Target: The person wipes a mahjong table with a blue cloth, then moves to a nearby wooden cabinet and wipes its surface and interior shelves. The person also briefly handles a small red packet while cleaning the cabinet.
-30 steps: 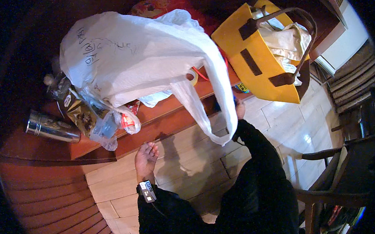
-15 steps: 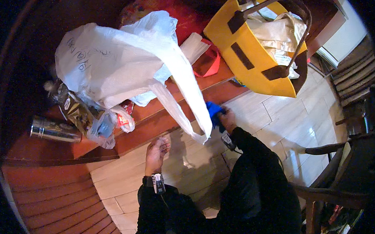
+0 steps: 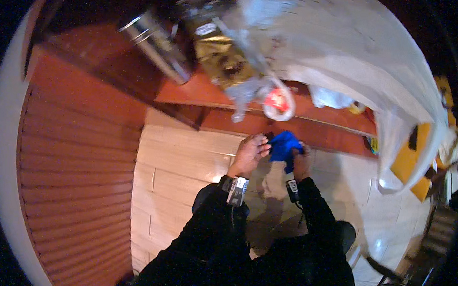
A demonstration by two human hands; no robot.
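A small crumpled blue bag or cloth (image 3: 285, 146) is held between both my hands, just in front of the wooden table edge (image 3: 302, 127). My left hand (image 3: 249, 153) pinches its left side. My right hand (image 3: 301, 160) grips its right side, partly hidden behind the blue material. Both forearms are in black sleeves, with a band on each wrist. A large white plastic bag (image 3: 348, 51) lies on the table above, one handle hanging off the edge at the right.
On the table stand a shiny metal can (image 3: 156, 46), a gold foil packet (image 3: 225, 60) and a small clear bag with something red (image 3: 276, 101). A yellow tote bag (image 3: 409, 163) shows at the right. Pale floor tiles (image 3: 181, 161) lie below; a ribbed wooden panel (image 3: 77, 176) is at the left.
The view has swung down and left toward the table edge. My left hand has risen from beside my body to the blue thing, which both hands now hold together.
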